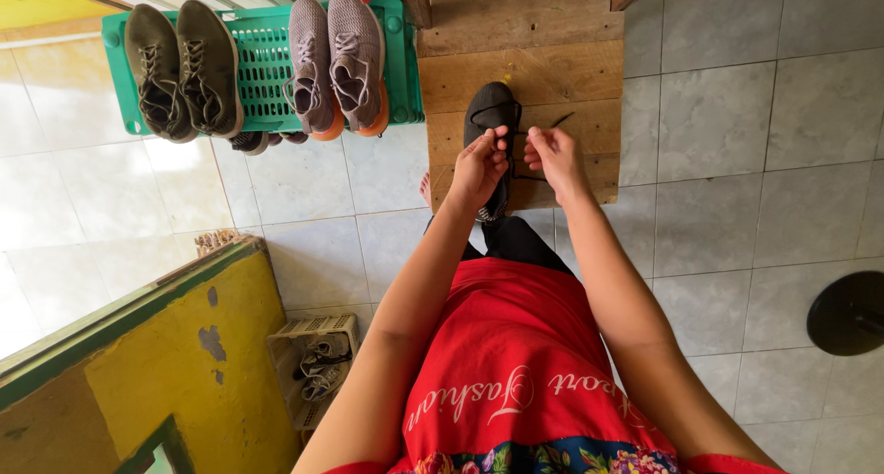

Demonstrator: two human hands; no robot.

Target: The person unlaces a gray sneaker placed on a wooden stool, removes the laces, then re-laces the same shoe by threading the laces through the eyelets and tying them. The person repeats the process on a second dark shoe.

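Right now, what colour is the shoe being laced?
Black shoe, seen in the head view.

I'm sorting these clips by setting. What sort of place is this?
Probably a home entryway or porch. A green crate holds pairs of shoes, the floor is tiled, and both hands, left hand and right hand, pinch the laces of a black shoe propped on a wooden step.

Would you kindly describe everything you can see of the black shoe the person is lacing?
The black shoe looks like a soft knit or fabric sneaker, toe pointing away from the camera, worn on a foot set on a wooden pallet platform. Thin black laces trail loosely to its right. The left hand and right hand pinch the laces over its tongue, hiding the middle. A patterned lighter rim shows near the heel.
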